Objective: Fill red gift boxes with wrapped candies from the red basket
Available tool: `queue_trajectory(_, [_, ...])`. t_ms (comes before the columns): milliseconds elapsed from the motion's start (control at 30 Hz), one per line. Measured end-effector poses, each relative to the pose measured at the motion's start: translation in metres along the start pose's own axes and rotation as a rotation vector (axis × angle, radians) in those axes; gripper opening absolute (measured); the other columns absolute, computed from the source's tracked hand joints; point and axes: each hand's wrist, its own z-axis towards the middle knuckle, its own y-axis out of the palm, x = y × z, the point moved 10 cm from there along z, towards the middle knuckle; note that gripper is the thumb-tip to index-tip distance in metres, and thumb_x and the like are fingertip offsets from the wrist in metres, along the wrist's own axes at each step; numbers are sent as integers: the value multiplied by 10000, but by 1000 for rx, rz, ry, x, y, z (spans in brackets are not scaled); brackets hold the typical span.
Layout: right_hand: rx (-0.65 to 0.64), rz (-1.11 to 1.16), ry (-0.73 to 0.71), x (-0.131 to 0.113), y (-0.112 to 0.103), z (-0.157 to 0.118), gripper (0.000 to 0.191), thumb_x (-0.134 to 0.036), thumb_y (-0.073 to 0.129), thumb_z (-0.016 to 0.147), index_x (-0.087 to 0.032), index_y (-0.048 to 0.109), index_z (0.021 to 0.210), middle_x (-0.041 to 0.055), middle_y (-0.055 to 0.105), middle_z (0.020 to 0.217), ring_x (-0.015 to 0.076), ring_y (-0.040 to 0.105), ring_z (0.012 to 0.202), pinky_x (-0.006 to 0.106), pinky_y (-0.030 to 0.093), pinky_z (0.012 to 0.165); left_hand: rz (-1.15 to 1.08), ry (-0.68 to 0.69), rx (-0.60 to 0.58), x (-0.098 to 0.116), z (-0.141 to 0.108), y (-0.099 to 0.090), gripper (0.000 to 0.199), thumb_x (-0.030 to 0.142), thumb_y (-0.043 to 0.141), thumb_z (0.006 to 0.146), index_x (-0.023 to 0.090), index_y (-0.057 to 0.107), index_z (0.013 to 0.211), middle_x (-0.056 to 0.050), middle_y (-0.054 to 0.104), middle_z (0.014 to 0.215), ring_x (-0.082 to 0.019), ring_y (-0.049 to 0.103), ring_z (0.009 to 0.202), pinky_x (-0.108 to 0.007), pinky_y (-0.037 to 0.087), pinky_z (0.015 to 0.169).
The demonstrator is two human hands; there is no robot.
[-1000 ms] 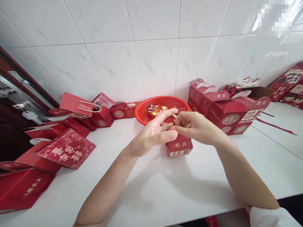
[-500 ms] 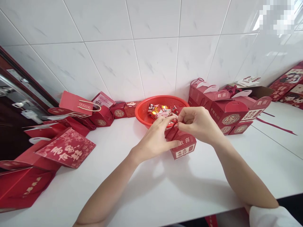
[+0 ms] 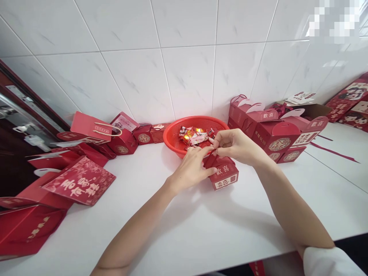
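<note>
A small red box [image 3: 225, 173] with pale lettering stands on the white table, in front of the red basket [image 3: 170, 141] of wrapped sweets [image 3: 198, 136]. On its left side is my left hand [image 3: 192, 165], thumb on the lid, the other fingers bent at a dark red ribbon [image 3: 211, 154] on its top. My right hand [image 3: 237, 147] pinches the ribbon above the box between thumb and forefinger. The fingers partly cover the ribbon and the box top.
Red gift boxes and bags [image 3: 83, 180] line the left side. More boxes [image 3: 280, 140] are stacked at the right, with loose ribbons [image 3: 335, 150] beyond them. A tiled wall [image 3: 189, 80] rises behind the basket.
My left hand has shifted slightly down and right, uncovering more of the sweets. My right hand has moved slightly left, still pinching the ribbon.
</note>
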Motion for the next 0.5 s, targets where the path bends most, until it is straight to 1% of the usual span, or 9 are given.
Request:
queue_trajectory(67, [-114,-20,52,8,10,2,71,-182,609,641,-176,605,712,3,635,669,135,570,630,250,413,563,75,27,-31,1,2,11,257,365,688,855,205,693,1055,-90,624,1075,-321,528,1130,-446,475,958])
queue_trajectory(100, [-154,-38,70,10,13,2,65,-181,598,642,-178,597,707,-1,624,664,130,554,622,248,398,553,101,46,-36,2,3,15,187,362,666,873,197,702,953,-93,622,1049,-316,536,1117,-449,477,959])
queue_trajectory(133, [-176,-55,81,12,14,2,57,-181,585,646,-180,588,703,-5,614,664,125,537,620,246,385,547,117,61,-34,2,3,19,181,368,646,888,194,698,881,-94,622,1035,-313,547,1104,-449,484,952])
queue_trajectory(200, [-177,-91,83,13,13,3,35,-187,565,658,-184,563,693,-13,589,663,118,508,620,243,364,542,133,75,-23,2,4,23,239,396,614,909,195,682,799,-95,628,1012,-309,575,1068,-437,508,906])
queue_trajectory(267, [-177,-124,78,14,13,4,22,-196,556,673,-186,548,691,-23,561,655,114,481,618,245,350,545,129,90,-23,1,3,26,267,411,587,924,199,681,793,-90,633,1007,-292,608,1010,-404,527,828])
queue_trajectory(367, [-208,-183,71,17,17,4,32,-181,561,685,-192,531,690,-43,505,614,109,440,592,250,329,546,117,93,-28,-2,3,31,265,408,555,945,204,714,887,-80,636,1020,-259,641,917,-372,526,764])
queue_trajectory(433, [-195,-288,76,19,18,3,69,-150,570,697,-197,521,709,-48,491,610,111,433,587,250,312,544,115,77,-20,-5,3,32,261,409,559,945,214,732,961,-79,632,1028,-251,649,887,-365,523,751])
queue_trajectory(500, [-147,-467,104,22,14,2,128,-93,569,703,-201,516,748,-42,511,645,117,446,601,250,293,543,117,80,-8,-5,3,32,252,415,577,936,234,738,1008,-75,624,1015,-256,649,892,-363,521,751])
